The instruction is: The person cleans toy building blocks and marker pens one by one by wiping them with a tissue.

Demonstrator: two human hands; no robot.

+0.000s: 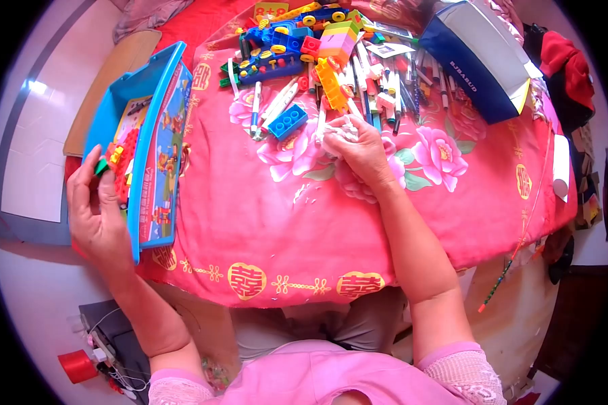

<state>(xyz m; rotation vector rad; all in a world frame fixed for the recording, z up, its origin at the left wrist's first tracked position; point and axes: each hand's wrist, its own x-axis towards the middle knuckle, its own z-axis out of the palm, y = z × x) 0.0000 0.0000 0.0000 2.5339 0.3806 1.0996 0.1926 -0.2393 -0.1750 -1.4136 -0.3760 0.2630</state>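
My left hand [103, 219] is at the near left, over the open side of a blue plastic bin [142, 189], with a small green toy block [101, 167] pinched between thumb and fingers. Red and yellow toy pieces [120, 158] lie inside the bin, partly hidden by the hand. My right hand [366, 154] is closed around a crumpled white tissue [345, 131] at the near edge of a toy pile. Close to it are a yellow-orange toy piece [332, 84], a blue building block [288, 122] and several marker pens [392, 84].
A red floral cloth [250, 223] covers the table, with small white scraps [304, 194] on it. Toy vehicles [273, 64] and stacked blocks [338, 40] lie at the back. A blue and white box [466, 74] stands at back right. A thin cord [528, 216] hangs over the right edge.
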